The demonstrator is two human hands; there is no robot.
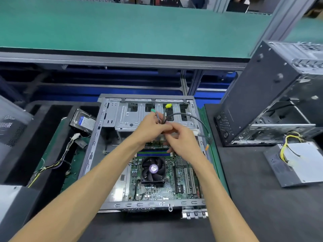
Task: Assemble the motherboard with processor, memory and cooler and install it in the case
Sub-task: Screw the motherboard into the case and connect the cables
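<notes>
The open case (104, 119) lies flat in front of me with the green motherboard (160, 191) inside it. A black fan cooler (153, 170) sits on the board, and memory slots (153, 153) run just beyond it. Above the board's far edge, my left hand (150, 128) grips a bundle of thin case cables (188, 117) with a green plug (153, 110) and a yellow plug (168, 106) sticking up. My right hand (181, 138) pinches the same cables close to the left one. The processor is hidden under the cooler.
A hard drive (83, 121) and a loose wire harness (57, 163) lie in the black tray at left. A second case (272, 95) stands on end at right, with a power supply (300, 163) and its yellow wires beside it. A green shelf (122, 28) runs across the back.
</notes>
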